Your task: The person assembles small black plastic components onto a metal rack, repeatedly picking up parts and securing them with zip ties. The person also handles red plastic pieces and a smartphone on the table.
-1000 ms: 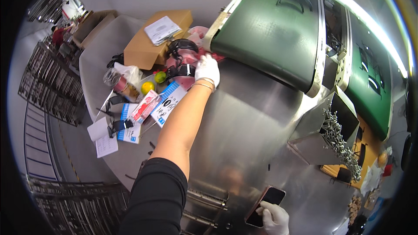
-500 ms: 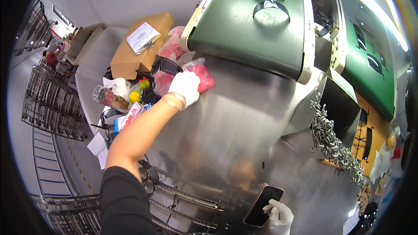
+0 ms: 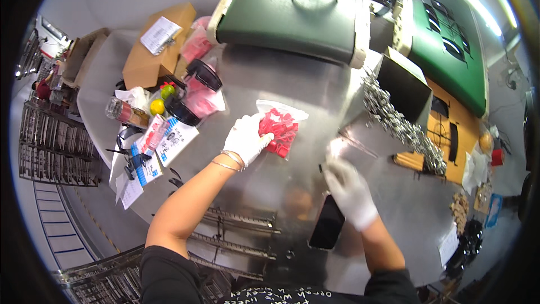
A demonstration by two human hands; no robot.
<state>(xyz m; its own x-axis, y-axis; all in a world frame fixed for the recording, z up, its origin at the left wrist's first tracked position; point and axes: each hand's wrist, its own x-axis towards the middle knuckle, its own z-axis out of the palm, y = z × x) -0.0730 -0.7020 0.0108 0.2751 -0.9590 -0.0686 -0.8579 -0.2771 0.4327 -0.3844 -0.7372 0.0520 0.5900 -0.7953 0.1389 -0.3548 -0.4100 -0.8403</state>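
My left hand (image 3: pixel 250 139), in a white glove, grips a clear plastic bag (image 3: pixel 282 129) of small red pieces above the steel table. To its right, my gloved right hand (image 3: pixel 350 191) reaches over the table with its fingers stretched out and a little blurred; nothing shows in them. A tiny black piece (image 3: pixel 322 167) lies just left of those fingertips. Partly beneath the right hand rests a dark-screened phone (image 3: pixel 327 226).
Pink-filled bags (image 3: pixel 202 98), black curved parts (image 3: pixel 203 74) and a cardboard box (image 3: pixel 154 45) crowd the left. A green conveyor belt (image 3: pixel 287 19) stands ahead. Metal hooks (image 3: pixel 399 121) spill from an open box (image 3: pixel 402 87) on the right. Metal racks (image 3: pixel 236 236) sit near me.
My left hand has drawn the bag of red pieces away from the pile, toward the table's middle. My right hand has left the phone's edge and moved forward, its fingers opening. The view has shifted.
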